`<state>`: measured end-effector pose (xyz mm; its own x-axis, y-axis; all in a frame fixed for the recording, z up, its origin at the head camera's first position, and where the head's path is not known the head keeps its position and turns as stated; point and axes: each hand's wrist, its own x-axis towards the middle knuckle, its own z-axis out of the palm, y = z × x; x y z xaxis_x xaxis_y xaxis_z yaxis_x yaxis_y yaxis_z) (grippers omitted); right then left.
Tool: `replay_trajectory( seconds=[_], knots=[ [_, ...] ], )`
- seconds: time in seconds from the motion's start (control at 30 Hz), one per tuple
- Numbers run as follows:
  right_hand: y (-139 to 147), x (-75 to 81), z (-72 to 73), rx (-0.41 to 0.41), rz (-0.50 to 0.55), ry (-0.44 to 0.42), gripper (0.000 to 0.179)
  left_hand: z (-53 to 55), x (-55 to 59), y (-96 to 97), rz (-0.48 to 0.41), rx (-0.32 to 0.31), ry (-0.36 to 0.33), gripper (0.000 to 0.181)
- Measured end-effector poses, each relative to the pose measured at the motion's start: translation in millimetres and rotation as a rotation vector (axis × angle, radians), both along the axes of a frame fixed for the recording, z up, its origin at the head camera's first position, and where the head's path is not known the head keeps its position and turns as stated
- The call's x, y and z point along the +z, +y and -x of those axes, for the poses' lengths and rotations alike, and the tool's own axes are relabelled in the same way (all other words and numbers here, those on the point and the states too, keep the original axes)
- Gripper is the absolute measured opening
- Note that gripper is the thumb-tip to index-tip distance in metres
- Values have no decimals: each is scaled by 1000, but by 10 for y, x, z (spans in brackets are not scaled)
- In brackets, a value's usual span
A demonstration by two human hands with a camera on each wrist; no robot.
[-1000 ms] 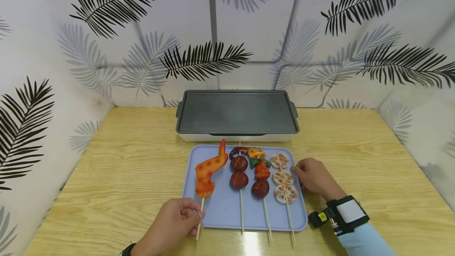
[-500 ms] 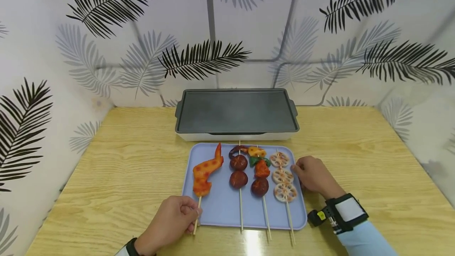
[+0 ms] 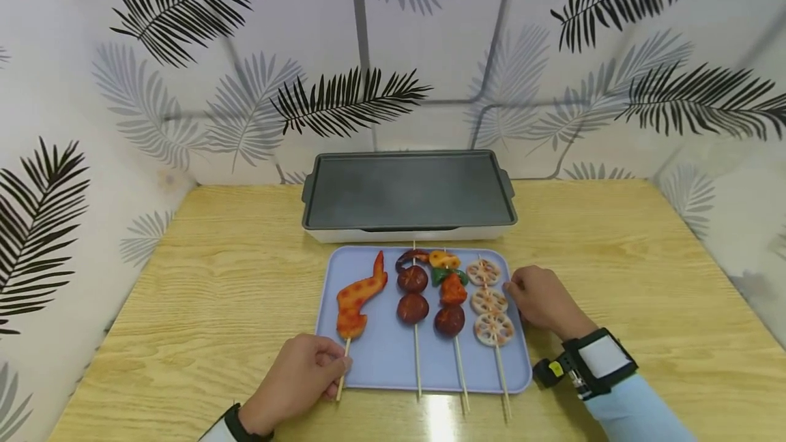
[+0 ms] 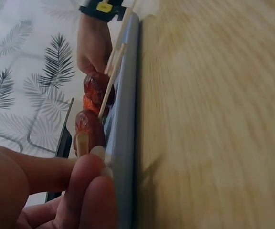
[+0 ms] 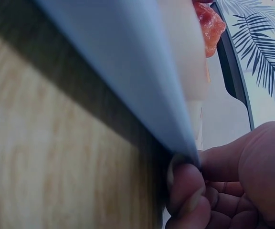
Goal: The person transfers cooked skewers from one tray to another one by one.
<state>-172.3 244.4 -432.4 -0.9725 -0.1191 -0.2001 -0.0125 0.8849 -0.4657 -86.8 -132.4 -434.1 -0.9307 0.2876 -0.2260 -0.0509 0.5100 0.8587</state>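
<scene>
My left hand (image 3: 305, 375) pinches the bare stick end of a chicken wing skewer (image 3: 353, 304), orange with darker red spots, at the left part of the pale blue tray (image 3: 383, 367). In the left wrist view, thumb and fingers close round the stick tip (image 4: 82, 143). My right hand (image 3: 540, 299) grips the tray's right rim; the right wrist view has the rim (image 5: 175, 114) between thumb and fingers. Also on the tray are a mushroom skewer (image 3: 413, 309), a mixed skewer (image 3: 453, 288) with green, orange and brown pieces, and a lotus root skewer (image 3: 493, 327).
A dark flat griddle (image 3: 410, 189) on a white base stands just behind the tray, against the leaf-patterned backdrop (image 3: 424, 33). The light wooden table (image 3: 215, 278) extends to both sides. Several stick ends jut over the tray's front edge.
The chicken wing skewer in my left hand has shifted slightly, its tip now nearer to me relative to the tray. My right hand has stayed at the tray's rim. The head view has tilted slightly.
</scene>
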Motion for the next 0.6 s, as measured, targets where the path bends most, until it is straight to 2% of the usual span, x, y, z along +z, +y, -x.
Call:
replay_trajectory(
  seconds=[0.13, 0.23, 0.3, 0.37, 0.43, 0.47, 0.53, 0.6],
  knots=[
    [8, 20, 18, -1, -19, -4, 24, 36, 51, 0, 75, -52, 39, 20],
    [19, 30, 32, -2, -21, -15, 23, 83, 124, 0, 149, -61, 90, 16],
    [26, 39, 38, 1, -18, -17, 23, 153, 183, -10, 206, -41, 158, 14],
    [36, 46, 44, 1, -14, -18, 24, 262, 222, -29, 285, 9, 276, 14],
    [40, 42, 44, -6, -11, -21, 24, 377, 227, -62, 371, 67, 375, 13],
    [39, 39, 44, -10, -8, -27, 24, 427, 216, -83, 407, 91, 403, 13],
    [29, 28, 53, -11, -4, -34, 24, 495, 168, -134, 473, 119, 421, 14],
    [7, 15, 77, 0, -5, -34, 23, 513, 119, -186, 503, 121, 382, 13]
  ],
)
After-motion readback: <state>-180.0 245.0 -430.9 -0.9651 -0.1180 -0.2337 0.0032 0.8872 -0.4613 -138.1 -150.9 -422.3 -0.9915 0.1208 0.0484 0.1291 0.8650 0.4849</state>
